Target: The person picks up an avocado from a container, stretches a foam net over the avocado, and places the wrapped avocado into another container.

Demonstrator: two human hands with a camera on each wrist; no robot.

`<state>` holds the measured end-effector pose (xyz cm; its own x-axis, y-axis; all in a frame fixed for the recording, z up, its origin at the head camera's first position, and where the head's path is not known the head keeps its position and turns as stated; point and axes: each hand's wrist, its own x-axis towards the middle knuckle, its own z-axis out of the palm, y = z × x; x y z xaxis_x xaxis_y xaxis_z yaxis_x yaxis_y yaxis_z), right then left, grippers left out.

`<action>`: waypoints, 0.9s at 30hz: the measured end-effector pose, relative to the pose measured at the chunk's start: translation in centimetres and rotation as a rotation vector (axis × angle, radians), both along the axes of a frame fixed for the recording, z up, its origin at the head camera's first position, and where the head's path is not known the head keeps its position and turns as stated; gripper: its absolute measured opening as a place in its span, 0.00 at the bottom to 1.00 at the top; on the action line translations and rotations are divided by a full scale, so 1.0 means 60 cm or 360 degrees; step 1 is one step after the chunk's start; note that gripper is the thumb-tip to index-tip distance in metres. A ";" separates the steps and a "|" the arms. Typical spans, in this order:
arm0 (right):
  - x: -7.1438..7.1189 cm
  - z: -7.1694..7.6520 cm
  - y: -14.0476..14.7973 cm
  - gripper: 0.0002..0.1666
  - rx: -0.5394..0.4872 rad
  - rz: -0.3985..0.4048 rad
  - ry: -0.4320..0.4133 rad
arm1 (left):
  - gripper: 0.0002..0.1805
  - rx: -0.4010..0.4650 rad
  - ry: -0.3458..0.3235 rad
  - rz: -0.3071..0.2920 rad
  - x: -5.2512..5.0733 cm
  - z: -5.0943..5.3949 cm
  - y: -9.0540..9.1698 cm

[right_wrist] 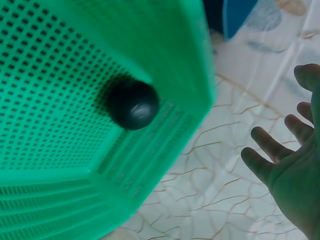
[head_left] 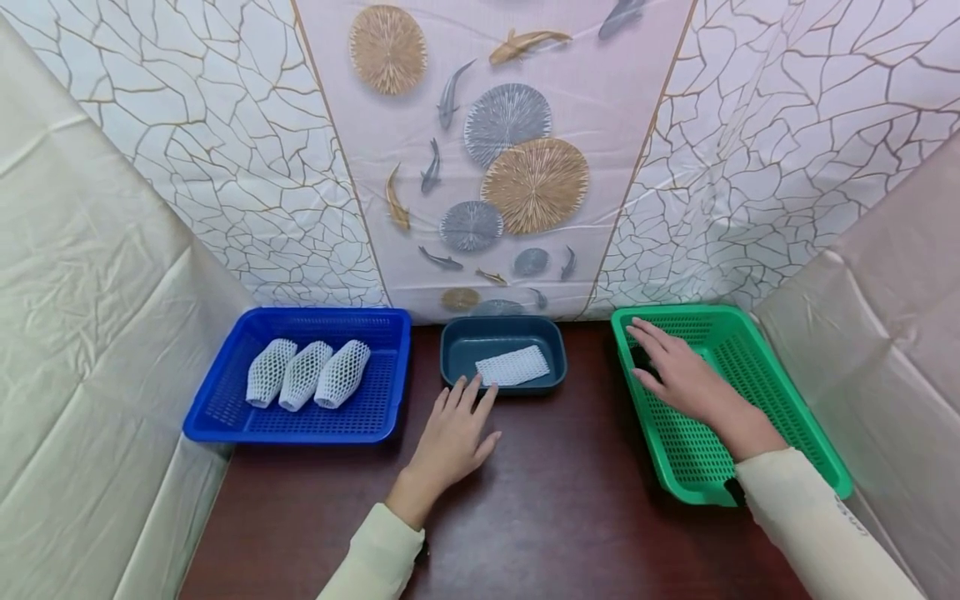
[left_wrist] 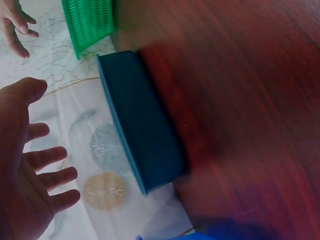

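My left hand (head_left: 452, 437) hovers at the front edge of a dark teal tray (head_left: 457, 383), its fingers spread and holding nothing. In that tray lies a flattened white foam net sleeve (head_left: 517, 364). Over the left part of a green basket (head_left: 795, 400) is my right hand (head_left: 678, 375), fingers extended and nothing in them. A dark, smooth, round object (right_wrist: 132, 104) rests inside the green basket near a corner; my right hand mostly covers it in the head view. Its exact kind cannot be told.
A blue basket (head_left: 300, 433) stands at the left with three puffed-out white foam net sleeves (head_left: 343, 375) in it. Dark red-brown wood makes up the tabletop (head_left: 525, 500). Patterned cloth (head_left: 480, 275) hangs behind the containers, and pale cloth walls (head_left: 97, 333) close both sides.
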<state>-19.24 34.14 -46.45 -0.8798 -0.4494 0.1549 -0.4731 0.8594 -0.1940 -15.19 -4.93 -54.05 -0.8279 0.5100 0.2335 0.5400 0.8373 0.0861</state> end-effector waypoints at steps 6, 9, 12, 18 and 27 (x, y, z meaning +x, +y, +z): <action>-0.023 -0.010 0.026 0.41 0.0049 -0.0077 -0.0134 | 0.39 -0.0041 0.0095 0.0009 -0.013 -0.024 0.001; -0.034 -0.013 0.036 0.42 0.0048 -0.0127 -0.0220 | 0.38 -0.0046 0.0129 0.0015 -0.020 -0.034 -0.001; -0.046 -0.017 0.043 0.43 0.0038 -0.0170 -0.0276 | 0.39 -0.0063 0.0136 0.0026 -0.027 -0.043 -0.003; -0.068 -0.030 0.054 0.44 0.0018 -0.0238 -0.0384 | 0.39 -0.0129 0.0115 0.0040 -0.039 -0.057 -0.005; -0.088 -0.068 0.081 0.45 -0.0072 -0.0396 -0.0569 | 0.34 -0.0214 0.0137 0.0045 -0.068 -0.081 -0.006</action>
